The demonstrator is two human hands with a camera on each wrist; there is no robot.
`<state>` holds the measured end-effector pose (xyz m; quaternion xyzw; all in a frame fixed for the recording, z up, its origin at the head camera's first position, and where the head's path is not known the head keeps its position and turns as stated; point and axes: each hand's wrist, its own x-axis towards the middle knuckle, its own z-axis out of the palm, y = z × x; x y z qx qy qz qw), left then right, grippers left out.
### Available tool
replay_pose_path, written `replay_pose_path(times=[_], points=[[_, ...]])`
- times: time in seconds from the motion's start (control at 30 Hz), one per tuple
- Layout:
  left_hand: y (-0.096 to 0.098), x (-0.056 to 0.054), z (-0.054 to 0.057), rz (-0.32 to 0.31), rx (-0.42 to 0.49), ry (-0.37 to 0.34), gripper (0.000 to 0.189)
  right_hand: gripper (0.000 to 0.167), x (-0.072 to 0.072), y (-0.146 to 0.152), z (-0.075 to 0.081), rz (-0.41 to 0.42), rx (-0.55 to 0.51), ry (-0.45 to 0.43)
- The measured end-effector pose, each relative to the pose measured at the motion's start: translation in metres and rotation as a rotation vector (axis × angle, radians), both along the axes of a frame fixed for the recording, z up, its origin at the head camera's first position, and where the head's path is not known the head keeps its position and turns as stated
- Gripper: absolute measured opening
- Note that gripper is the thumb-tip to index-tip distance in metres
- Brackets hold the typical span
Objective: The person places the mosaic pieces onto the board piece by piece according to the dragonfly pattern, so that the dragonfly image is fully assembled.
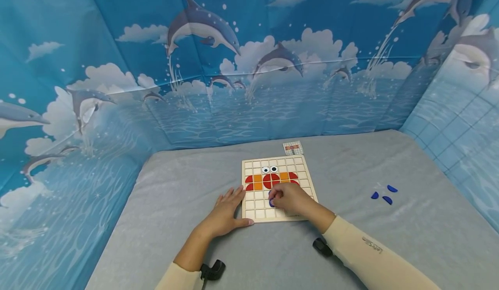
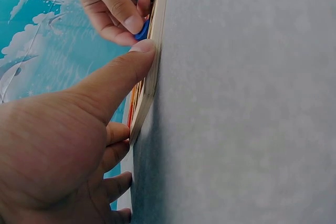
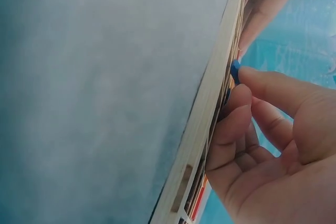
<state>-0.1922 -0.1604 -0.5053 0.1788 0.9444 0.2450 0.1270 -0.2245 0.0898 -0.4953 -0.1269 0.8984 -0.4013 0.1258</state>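
A wooden grid board [image 1: 259,204] lies on the grey cloth, with red quarter-round pieces [image 1: 267,181], orange squares [image 1: 257,182] and two eye pieces [image 1: 274,169] set in its cells. My left hand [image 1: 223,215] rests along the board's left side, fingers extended, the thumb touching its near left corner. Over the lower middle cells, my right hand [image 1: 290,198] pinches a small blue piece [image 2: 142,31] between thumb and fingers. In the right wrist view this blue piece [image 3: 235,71] is close to the board's surface. Part of the grid is hidden under the right hand.
Three blue rounded pieces [image 1: 387,200] lie apart on the cloth [image 1: 343,168] to the right. A small printed pattern card [image 1: 293,148] touches or nearly touches the board's far edge. Behind the table hangs a dolphin-print curtain [image 1: 249,86].
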Motion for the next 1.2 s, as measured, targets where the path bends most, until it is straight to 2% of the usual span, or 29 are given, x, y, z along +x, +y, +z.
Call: replay_pose_path(times=[0.47, 0.73, 0.97, 1.2], points=[[0.002, 0.0, 0.001, -0.003, -0.002, 0.006, 0.098, 0.007, 0.003, 0.004, 0.003, -0.012, 0.002, 0.015], [0.004, 0.0, 0.001, 0.001, -0.006, -0.002, 0.098, 0.008, 0.003, 0.019, 0.01, -0.083, -0.117, 0.016], [0.003, 0.0, -0.002, 0.006, -0.008, 0.007, 0.099, 0.019, 0.007, 0.037, 0.018, -0.12, -0.255, 0.009], [0.002, 0.0, -0.003, 0.014, 0.001, 0.01, 0.099, 0.026, 0.01, 0.062, 0.026, -0.194, -0.278, -0.028]])
